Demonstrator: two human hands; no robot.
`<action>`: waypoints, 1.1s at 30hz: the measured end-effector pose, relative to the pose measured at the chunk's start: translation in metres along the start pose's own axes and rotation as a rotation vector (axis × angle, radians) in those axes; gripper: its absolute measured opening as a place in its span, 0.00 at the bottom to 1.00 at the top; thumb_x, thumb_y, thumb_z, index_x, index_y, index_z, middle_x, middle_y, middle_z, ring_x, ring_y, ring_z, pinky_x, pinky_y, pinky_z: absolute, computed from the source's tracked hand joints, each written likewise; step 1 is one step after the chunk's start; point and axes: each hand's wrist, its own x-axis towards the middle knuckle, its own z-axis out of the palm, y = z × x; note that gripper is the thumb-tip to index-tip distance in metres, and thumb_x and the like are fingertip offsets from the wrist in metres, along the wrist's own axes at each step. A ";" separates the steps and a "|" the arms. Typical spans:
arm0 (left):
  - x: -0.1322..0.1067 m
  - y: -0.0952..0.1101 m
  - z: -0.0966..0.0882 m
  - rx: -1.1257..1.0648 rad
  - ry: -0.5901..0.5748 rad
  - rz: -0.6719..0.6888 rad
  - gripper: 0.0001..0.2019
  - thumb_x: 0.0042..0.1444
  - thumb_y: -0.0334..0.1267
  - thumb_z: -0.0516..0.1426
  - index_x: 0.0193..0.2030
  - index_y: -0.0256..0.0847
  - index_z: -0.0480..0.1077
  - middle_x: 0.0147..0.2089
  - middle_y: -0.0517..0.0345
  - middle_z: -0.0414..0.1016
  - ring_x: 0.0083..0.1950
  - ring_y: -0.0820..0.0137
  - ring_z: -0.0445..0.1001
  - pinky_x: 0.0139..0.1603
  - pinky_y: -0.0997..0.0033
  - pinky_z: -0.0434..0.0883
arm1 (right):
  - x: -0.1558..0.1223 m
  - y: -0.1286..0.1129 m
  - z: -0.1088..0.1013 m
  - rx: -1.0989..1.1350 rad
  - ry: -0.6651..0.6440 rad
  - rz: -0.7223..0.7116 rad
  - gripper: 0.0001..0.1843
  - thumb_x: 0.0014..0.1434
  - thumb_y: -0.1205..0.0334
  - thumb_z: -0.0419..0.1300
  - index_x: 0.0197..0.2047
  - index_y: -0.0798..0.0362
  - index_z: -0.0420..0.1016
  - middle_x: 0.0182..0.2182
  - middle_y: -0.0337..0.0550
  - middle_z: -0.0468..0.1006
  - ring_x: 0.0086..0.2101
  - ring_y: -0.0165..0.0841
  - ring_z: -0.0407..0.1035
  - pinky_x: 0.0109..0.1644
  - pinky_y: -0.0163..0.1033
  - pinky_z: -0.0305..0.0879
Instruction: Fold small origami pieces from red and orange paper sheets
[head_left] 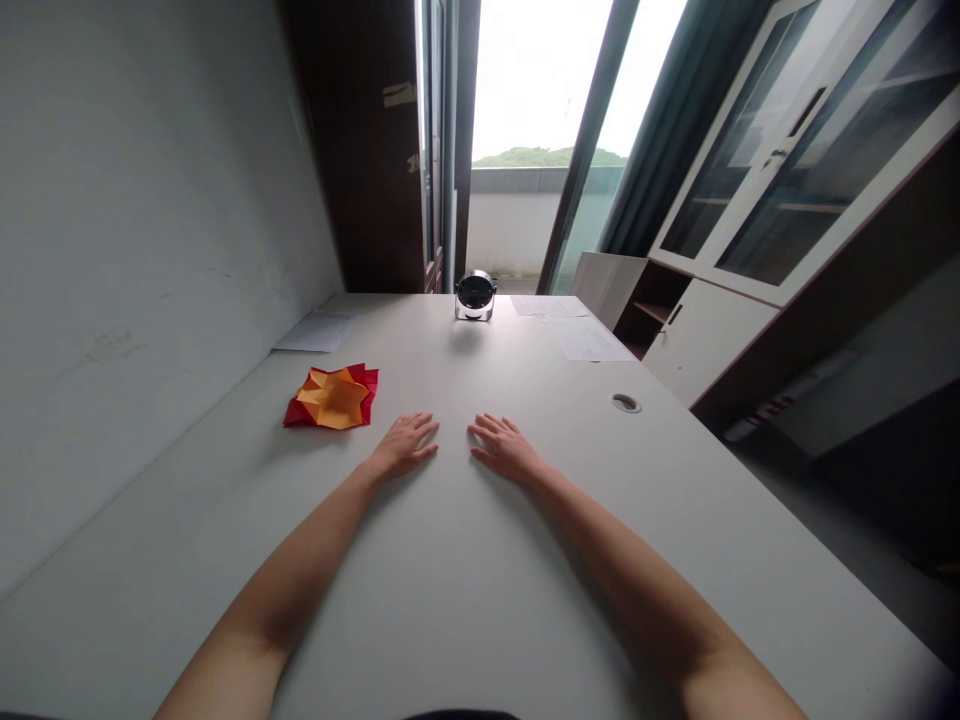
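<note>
My left hand [405,443] lies flat, palm down, on the grey table [465,590], fingers stretched out and holding nothing. My right hand [504,447] rests flat beside it, a small gap between the two, also empty. To the left of my left hand lies a folded paper piece [332,397], orange on top of red, flat on the table and apart from both hands.
A small round desk fan [475,295] stands at the table's far edge. Paper sheets lie at the far left [316,332] and far right [585,338]. A cable hole [625,402] sits right of my hands. A wall runs along the left; cabinets stand at the right.
</note>
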 end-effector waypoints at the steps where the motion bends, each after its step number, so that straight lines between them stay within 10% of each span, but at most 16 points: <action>1: 0.000 0.000 0.000 0.001 0.001 0.001 0.27 0.64 0.53 0.48 0.67 0.49 0.60 0.72 0.53 0.55 0.73 0.59 0.51 0.72 0.49 0.49 | 0.000 0.000 0.000 0.000 -0.001 0.001 0.30 0.66 0.43 0.51 0.67 0.43 0.61 0.69 0.47 0.55 0.68 0.42 0.47 0.70 0.55 0.42; 26: 0.000 0.001 -0.001 -0.007 -0.003 -0.011 0.26 0.64 0.53 0.49 0.67 0.49 0.61 0.72 0.53 0.56 0.73 0.58 0.51 0.72 0.49 0.49 | 0.000 -0.002 -0.002 0.004 0.005 0.005 0.30 0.66 0.43 0.51 0.67 0.44 0.62 0.69 0.46 0.56 0.68 0.42 0.47 0.70 0.56 0.42; 33: -0.001 0.003 -0.008 -0.075 0.174 0.021 0.17 0.63 0.44 0.52 0.56 0.47 0.72 0.63 0.55 0.69 0.65 0.62 0.65 0.67 0.55 0.61 | 0.000 0.002 0.002 0.018 0.024 -0.005 0.28 0.65 0.45 0.53 0.66 0.43 0.63 0.68 0.46 0.57 0.68 0.42 0.48 0.70 0.55 0.43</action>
